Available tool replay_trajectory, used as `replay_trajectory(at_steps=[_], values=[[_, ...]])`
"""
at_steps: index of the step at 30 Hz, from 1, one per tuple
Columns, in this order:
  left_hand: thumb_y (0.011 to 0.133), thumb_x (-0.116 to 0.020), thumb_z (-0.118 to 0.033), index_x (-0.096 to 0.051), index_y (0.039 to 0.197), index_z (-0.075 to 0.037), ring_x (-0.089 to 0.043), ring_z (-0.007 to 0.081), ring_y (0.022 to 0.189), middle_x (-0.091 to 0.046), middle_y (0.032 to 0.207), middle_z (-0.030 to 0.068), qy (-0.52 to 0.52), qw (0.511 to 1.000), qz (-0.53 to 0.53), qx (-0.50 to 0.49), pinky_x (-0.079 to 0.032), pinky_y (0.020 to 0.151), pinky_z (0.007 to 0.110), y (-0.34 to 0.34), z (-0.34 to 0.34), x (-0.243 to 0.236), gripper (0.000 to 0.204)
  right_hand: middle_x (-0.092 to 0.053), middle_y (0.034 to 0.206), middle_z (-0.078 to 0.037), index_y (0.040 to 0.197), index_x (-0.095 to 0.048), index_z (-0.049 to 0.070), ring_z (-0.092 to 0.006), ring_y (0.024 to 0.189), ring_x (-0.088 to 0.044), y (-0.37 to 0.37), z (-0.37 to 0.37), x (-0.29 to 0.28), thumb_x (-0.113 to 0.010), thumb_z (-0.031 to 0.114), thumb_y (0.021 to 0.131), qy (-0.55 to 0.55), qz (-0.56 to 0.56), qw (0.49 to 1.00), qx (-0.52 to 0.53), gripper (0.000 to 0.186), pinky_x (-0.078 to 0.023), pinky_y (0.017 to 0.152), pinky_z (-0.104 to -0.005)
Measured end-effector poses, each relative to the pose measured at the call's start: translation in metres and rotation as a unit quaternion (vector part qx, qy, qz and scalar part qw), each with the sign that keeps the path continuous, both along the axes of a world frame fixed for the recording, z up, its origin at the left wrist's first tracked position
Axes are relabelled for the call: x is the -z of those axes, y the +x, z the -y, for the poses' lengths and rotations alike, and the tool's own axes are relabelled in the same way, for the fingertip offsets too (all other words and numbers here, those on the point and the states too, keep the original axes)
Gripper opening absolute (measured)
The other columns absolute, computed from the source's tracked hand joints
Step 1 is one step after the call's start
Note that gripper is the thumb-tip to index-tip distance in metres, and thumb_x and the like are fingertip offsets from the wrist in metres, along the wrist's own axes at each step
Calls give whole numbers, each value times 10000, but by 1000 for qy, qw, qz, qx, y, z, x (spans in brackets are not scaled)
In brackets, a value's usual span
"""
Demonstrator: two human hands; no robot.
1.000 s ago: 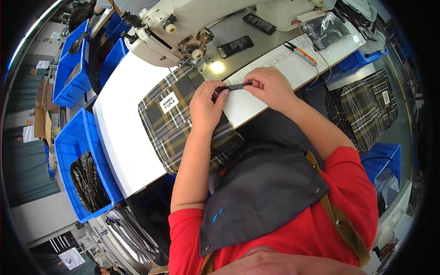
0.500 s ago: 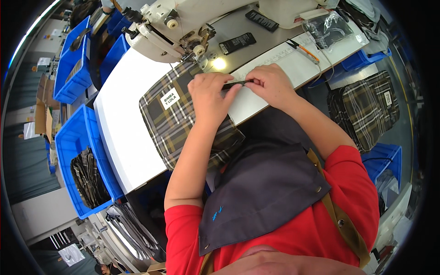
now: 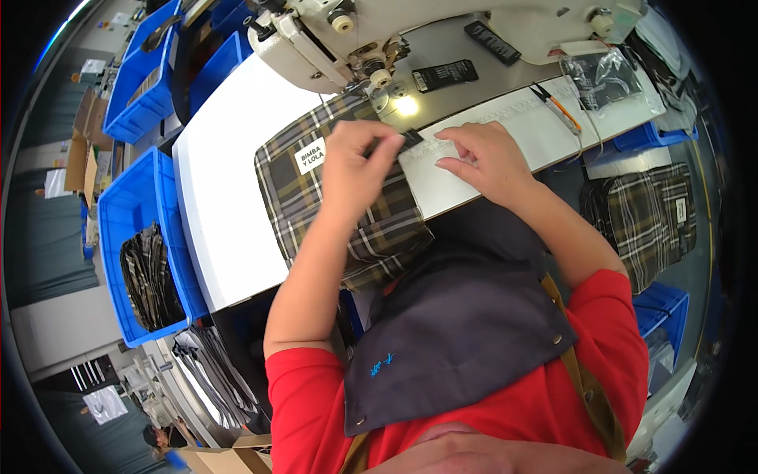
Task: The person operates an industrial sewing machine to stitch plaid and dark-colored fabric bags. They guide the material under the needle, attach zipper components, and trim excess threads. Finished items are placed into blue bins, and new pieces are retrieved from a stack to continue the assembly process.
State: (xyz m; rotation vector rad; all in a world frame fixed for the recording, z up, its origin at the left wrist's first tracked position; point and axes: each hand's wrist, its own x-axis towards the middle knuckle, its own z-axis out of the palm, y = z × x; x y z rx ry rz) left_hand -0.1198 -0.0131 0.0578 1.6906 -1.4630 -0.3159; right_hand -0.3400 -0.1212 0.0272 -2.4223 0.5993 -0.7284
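Observation:
My left hand [image 3: 357, 162] is closed over the right part of a plaid fabric piece [image 3: 296, 205], pinching a short dark strip [image 3: 410, 139] that sticks out past the thumb and index finger. The fabric bears a white printed label [image 3: 309, 156] and lies under the front of a white sewing machine [image 3: 304, 59]. My right hand [image 3: 485, 162] is open beside the strip, thumb and index finger apart over a white ruled board [image 3: 442, 189]. Two black cards [image 3: 444, 76] lie on the machine bed above the hands.
Orange-handled snips [image 3: 564, 110] and a clear bag [image 3: 600, 79] lie to the right. Blue bins [image 3: 166, 178] line the left, one holding plaid pieces [image 3: 150, 280]. More plaid pieces [image 3: 639, 229] sit at the lower right of the table. Another person [image 3: 158, 436] appears at the lower left.
My right fingers have let go of the dark strip and spread apart. My left hand keeps hold of it and has turned slightly. The view has shifted, so the table appears higher and further right.

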Motion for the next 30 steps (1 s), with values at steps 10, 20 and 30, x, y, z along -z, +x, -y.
replay_trajectory(at_steps=[10,20,30], values=[[932,-759,-217,-746,951,-44,-553,125,734,-642,782,10,179,965,-174,-81,-461,688,306,61,17,4,175,-662,777,-52,1004,-681,78,-268,773,-670,63,16,-8,-691,404,948,-217,-72,951,-208,331,-507,718,-410],[927,-765,-189,-738,951,-27,-599,142,885,-683,898,7,178,984,-12,17,-467,853,300,86,39,20,166,-676,752,-48,1157,-710,18,-236,704,-657,81,35,9,-694,462,940,-224,-58,930,-285,494,-490,677,-381],[926,-768,-201,-729,934,-28,-588,119,892,-677,894,-10,234,967,-98,-2,-462,876,285,84,41,9,177,-677,818,-25,1204,-711,36,-212,777,-652,80,31,3,-725,480,906,-228,-84,934,-263,535,-491,730,-356]])
